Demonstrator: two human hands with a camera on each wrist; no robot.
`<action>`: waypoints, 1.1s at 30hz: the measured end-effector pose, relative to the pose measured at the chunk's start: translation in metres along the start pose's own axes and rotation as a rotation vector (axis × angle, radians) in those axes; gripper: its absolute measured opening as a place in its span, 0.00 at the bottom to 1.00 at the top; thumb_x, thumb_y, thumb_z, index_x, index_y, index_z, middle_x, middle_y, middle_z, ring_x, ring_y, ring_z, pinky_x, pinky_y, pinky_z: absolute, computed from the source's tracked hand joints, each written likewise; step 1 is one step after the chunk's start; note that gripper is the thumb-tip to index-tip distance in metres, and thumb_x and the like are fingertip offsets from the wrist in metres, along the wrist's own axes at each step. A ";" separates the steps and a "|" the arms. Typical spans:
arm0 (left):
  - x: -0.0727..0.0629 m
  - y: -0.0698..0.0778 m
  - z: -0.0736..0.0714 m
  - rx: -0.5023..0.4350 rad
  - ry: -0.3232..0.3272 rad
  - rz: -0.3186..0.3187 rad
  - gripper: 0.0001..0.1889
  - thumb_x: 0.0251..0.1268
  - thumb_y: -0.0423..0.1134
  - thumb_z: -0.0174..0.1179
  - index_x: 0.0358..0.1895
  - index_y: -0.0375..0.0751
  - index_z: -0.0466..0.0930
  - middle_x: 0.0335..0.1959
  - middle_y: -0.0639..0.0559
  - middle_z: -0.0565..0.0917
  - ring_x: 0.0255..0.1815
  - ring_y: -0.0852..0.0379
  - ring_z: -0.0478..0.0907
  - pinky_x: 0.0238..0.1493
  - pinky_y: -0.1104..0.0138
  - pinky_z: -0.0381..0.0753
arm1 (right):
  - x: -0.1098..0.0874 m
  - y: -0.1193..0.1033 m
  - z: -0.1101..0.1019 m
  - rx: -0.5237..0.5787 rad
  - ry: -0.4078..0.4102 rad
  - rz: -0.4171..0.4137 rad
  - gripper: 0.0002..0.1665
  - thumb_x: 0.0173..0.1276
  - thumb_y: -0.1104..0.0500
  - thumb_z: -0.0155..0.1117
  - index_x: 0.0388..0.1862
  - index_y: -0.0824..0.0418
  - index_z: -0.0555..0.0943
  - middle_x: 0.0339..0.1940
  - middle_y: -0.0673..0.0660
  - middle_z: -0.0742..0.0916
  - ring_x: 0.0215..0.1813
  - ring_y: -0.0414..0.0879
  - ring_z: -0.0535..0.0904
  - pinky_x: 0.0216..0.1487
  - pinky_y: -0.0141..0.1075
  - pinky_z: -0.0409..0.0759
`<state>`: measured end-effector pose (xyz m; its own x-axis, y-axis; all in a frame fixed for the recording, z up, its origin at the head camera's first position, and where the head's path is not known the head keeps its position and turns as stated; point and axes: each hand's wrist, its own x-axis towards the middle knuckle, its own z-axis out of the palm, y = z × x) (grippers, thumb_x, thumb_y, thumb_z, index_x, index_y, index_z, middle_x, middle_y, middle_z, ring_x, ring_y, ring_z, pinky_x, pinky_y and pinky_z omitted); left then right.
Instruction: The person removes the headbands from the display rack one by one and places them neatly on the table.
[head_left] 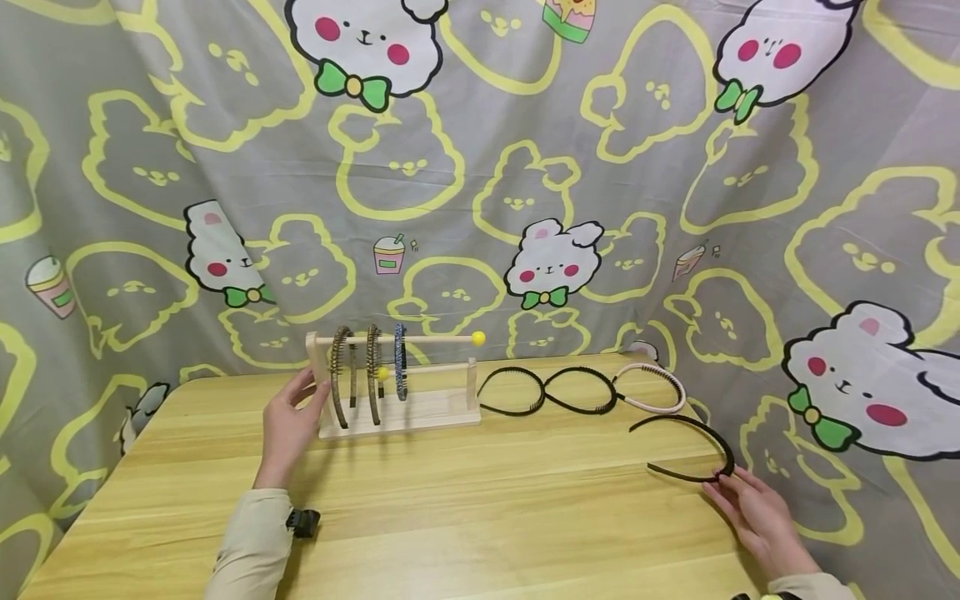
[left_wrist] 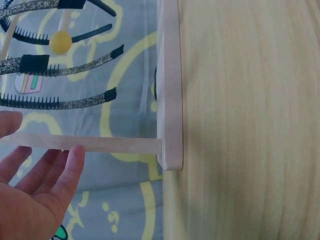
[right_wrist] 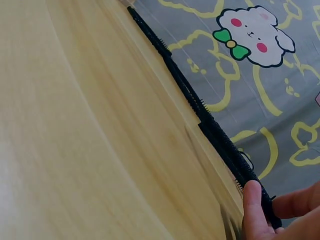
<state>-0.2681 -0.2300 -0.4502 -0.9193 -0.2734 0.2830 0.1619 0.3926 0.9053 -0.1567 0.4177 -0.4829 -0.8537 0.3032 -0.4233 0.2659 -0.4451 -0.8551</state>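
- The black headband is pinched at its curved middle by the right grip, well to the right of the wooden rack.
- The rack's left upright is held between thumb and fingers by the left grip.
- Light, springy, barely slippery handling is to be expected; the band is best held at its curve, its thin ends being more easily strained.
- A slim, dark, open-ended arc, finely textured, is seen.

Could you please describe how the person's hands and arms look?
The left hand and right hand wear no gloves. The left sleeve is beige and creased, with a small black device at the wrist. The right sleeve, also beige, runs out of frame; a dark item beside it is too cut off to identify.
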 end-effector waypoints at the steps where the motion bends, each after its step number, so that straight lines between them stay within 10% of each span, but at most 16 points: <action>1: 0.000 0.000 0.000 0.002 0.000 -0.001 0.26 0.77 0.50 0.59 0.73 0.44 0.74 0.67 0.41 0.80 0.62 0.49 0.77 0.41 0.85 0.76 | 0.001 0.000 0.000 -0.016 -0.006 -0.002 0.16 0.79 0.71 0.47 0.57 0.55 0.73 0.33 0.46 0.86 0.39 0.38 0.86 0.54 0.31 0.85; 4: -0.001 0.000 -0.001 0.004 0.002 0.001 0.27 0.76 0.50 0.59 0.72 0.45 0.74 0.66 0.42 0.80 0.62 0.49 0.77 0.40 0.85 0.77 | 0.006 -0.001 0.000 -0.077 -0.012 -0.018 0.35 0.80 0.69 0.46 0.80 0.58 0.50 0.38 0.46 0.83 0.40 0.35 0.85 0.58 0.30 0.83; 7: -0.001 0.000 -0.001 -0.001 0.001 0.009 0.27 0.76 0.50 0.59 0.72 0.44 0.74 0.67 0.41 0.80 0.63 0.46 0.77 0.41 0.86 0.76 | 0.012 -0.002 0.000 -0.135 -0.022 -0.035 0.45 0.81 0.68 0.45 0.83 0.64 0.31 0.59 0.63 0.77 0.40 0.31 0.84 0.61 0.29 0.80; 9: -0.001 0.000 0.000 -0.006 -0.001 0.012 0.26 0.76 0.49 0.60 0.72 0.43 0.74 0.67 0.40 0.80 0.63 0.44 0.77 0.41 0.86 0.75 | 0.015 -0.001 0.001 -0.153 -0.020 -0.037 0.45 0.81 0.68 0.44 0.83 0.64 0.29 0.74 0.75 0.61 0.40 0.29 0.82 0.62 0.28 0.78; 13: 0.000 0.000 -0.001 -0.014 -0.004 0.019 0.26 0.76 0.48 0.60 0.72 0.42 0.74 0.67 0.39 0.79 0.64 0.43 0.77 0.41 0.87 0.74 | 0.022 -0.001 0.002 -0.177 -0.031 -0.046 0.46 0.81 0.67 0.44 0.82 0.64 0.27 0.83 0.66 0.35 0.39 0.26 0.81 0.64 0.27 0.76; 28: -0.001 0.001 0.000 0.007 0.002 0.003 0.26 0.77 0.49 0.59 0.73 0.44 0.73 0.67 0.41 0.79 0.63 0.47 0.77 0.42 0.87 0.74 | 0.030 -0.009 0.016 -0.261 -0.052 -0.079 0.48 0.79 0.70 0.47 0.81 0.73 0.28 0.82 0.75 0.40 0.38 0.27 0.81 0.62 0.28 0.79; 33: -0.001 0.001 0.000 0.025 0.007 -0.003 0.26 0.77 0.49 0.58 0.73 0.45 0.73 0.67 0.43 0.79 0.62 0.49 0.77 0.44 0.87 0.73 | 0.029 -0.011 0.021 -0.374 -0.053 -0.117 0.46 0.79 0.64 0.50 0.80 0.77 0.34 0.76 0.76 0.56 0.39 0.25 0.78 0.53 0.24 0.81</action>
<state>-0.2671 -0.2291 -0.4499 -0.9172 -0.2810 0.2824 0.1499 0.4134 0.8981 -0.1943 0.4133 -0.4797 -0.9072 0.2856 -0.3090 0.3019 -0.0697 -0.9508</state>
